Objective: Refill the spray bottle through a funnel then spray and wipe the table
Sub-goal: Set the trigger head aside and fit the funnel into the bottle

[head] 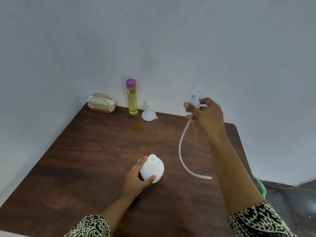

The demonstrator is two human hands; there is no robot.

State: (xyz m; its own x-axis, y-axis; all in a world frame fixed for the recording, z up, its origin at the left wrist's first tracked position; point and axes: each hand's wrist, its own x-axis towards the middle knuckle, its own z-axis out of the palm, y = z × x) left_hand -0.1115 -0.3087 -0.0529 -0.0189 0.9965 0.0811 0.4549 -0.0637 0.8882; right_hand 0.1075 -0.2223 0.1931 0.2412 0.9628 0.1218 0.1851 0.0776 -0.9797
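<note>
Left hand: your left hand (136,177) grips the spray bottle (153,170) round its body, holding it upright on the table (102,142), near the front middle.
Right hand: your right hand (205,113) pinches the spray head (196,98), held high over the far right side; its dip tube (182,147) hangs free in a curve.
Done: the head is off and the neck is open.
Left: the funnel (149,114) stands spout-up at the far edge, beside the refill bottle (132,101) of yellow liquid, whose cap is on. Seating the funnel, pouring, recapping, spraying and wiping all appear to remain.
Bottle look: white, round-shouldered, narrow-necked; you cannot tell its fill level.
</note>
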